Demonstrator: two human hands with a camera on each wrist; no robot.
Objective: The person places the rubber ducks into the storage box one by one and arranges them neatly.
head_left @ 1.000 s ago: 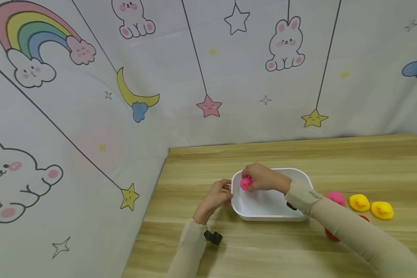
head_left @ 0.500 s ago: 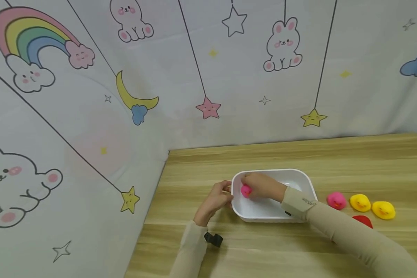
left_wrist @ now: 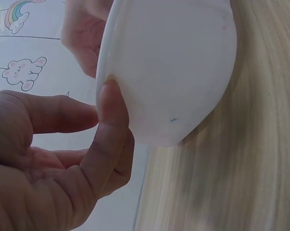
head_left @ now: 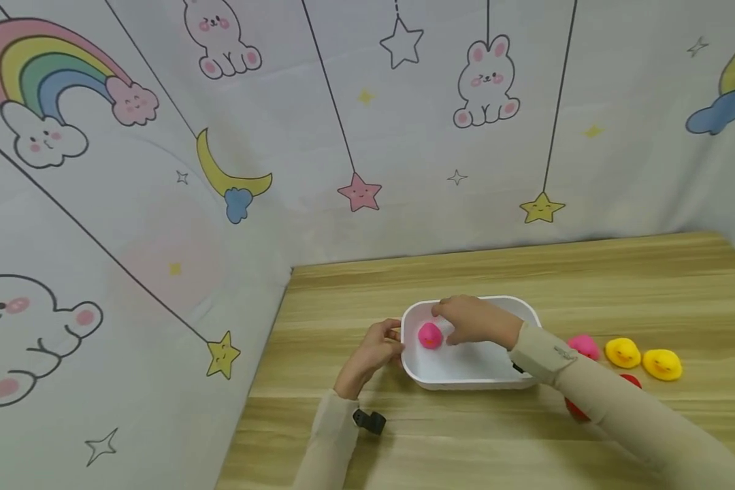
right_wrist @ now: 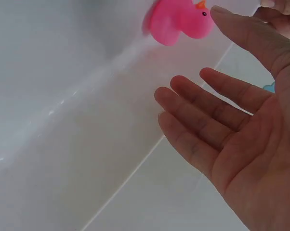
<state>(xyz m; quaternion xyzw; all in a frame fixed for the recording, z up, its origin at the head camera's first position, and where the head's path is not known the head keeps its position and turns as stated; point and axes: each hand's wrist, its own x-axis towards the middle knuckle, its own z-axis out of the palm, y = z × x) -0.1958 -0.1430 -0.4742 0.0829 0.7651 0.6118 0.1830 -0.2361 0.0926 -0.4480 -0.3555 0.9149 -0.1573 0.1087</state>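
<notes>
A pink rubber duck (head_left: 430,336) sits in the left end of a white plastic basin (head_left: 471,385). Over the basin, my right hand (head_left: 479,320) has its fingers spread apart from the duck. From the right wrist, that hand (right_wrist: 236,125) shows relaxed fingers and a bare palm, with the duck (right_wrist: 176,21) beyond the thumb tip. At the basin's left end, my left hand (head_left: 373,355) holds the rim. The left wrist view shows its thumb and finger (left_wrist: 111,108) pinching the rim of the basin (left_wrist: 178,62).
Right of the basin, a second pink duck (head_left: 583,346) and two yellow ducks (head_left: 623,352) rest on the wooden table (head_left: 465,442). Red objects (head_left: 631,381) are partly covered by my right sleeve. A cartoon-printed white cloth (head_left: 429,150) hangs behind and at the left.
My right hand first lowered the pink duck into the basin, then let go of it and moved slightly right with its fingers opened. The left hand stays at the rim.
</notes>
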